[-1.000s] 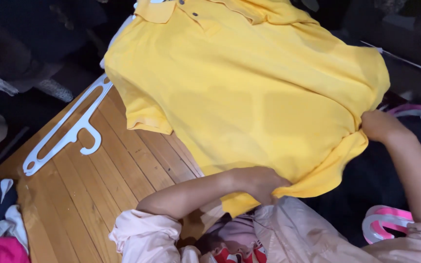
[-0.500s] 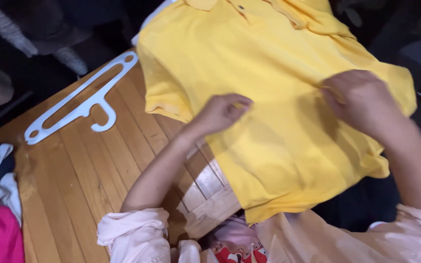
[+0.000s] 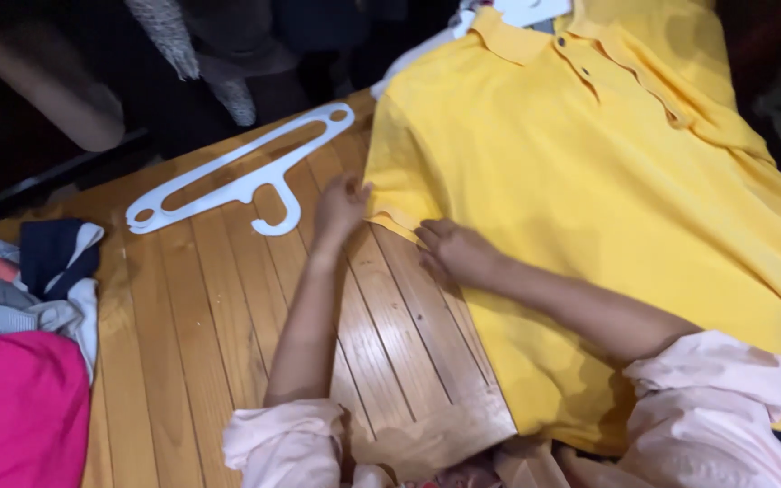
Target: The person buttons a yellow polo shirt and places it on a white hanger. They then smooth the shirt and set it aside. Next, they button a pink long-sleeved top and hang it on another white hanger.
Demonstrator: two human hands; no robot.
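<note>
My left hand [image 3: 341, 206] and right hand [image 3: 454, 251], fingers closed on the sleeve hem [image 3: 389, 215], hold the yellow shirt [image 3: 589, 208] spread over the table's [image 3: 192, 307] far right corner; judged light, limp, best pinched at hems.

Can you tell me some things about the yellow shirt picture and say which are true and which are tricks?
1. Both hands touch the shirt's sleeve. True: the left hand and right hand are at the sleeve of the yellow shirt.
2. The hanger is black. False: the hanger is white.
3. The shirt hangs on the hanger. False: it lies flat on the wooden table, the hanger beside it.
4. A pink cloth lies at the table's left. True.
</note>
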